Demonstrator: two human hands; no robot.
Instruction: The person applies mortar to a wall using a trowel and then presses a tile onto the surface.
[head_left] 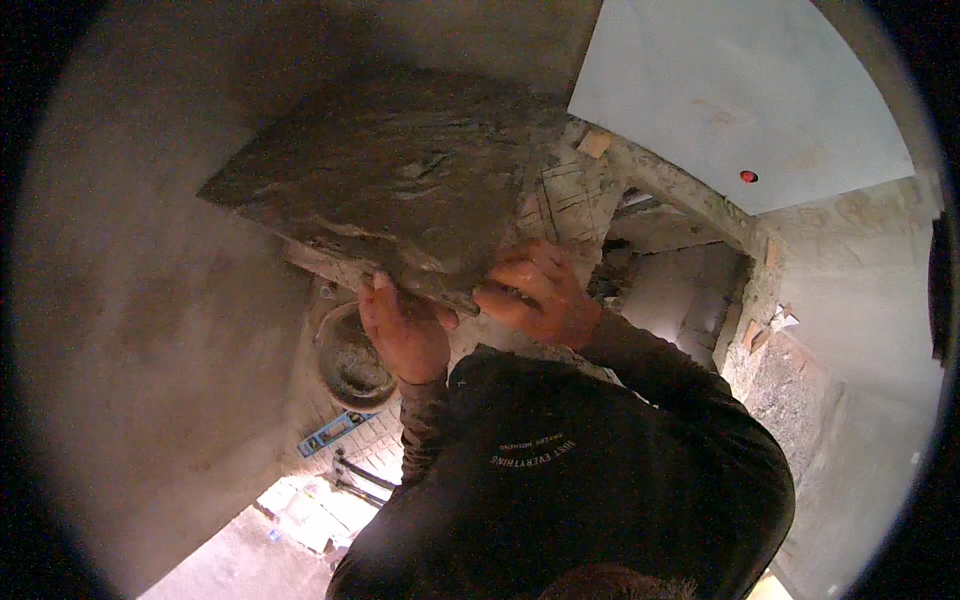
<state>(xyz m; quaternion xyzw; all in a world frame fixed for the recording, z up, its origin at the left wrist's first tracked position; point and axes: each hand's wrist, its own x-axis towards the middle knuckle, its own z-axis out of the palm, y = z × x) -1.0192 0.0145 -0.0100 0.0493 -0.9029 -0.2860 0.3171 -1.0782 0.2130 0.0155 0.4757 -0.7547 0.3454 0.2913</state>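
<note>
A dark grey slab [380,175], tilted and coated with uneven wet-looking mortar, fills the upper middle of the head view. My left hand [405,330] grips its near edge with fingers pointing up. My right hand [535,300] is closed on the slab's near right corner, its fingers curled. Below the slab, beside my left hand, sits a round dusty bucket [355,370]. My dark-clad torso hides what lies beneath the middle.
Grey walls [140,300] rise on both sides. A pale panel [680,90] with a red round fitting [748,176] is at upper right, above a dark opening [690,290]. A blue spirit level [340,428] and dark bars [365,476] lie at lower left.
</note>
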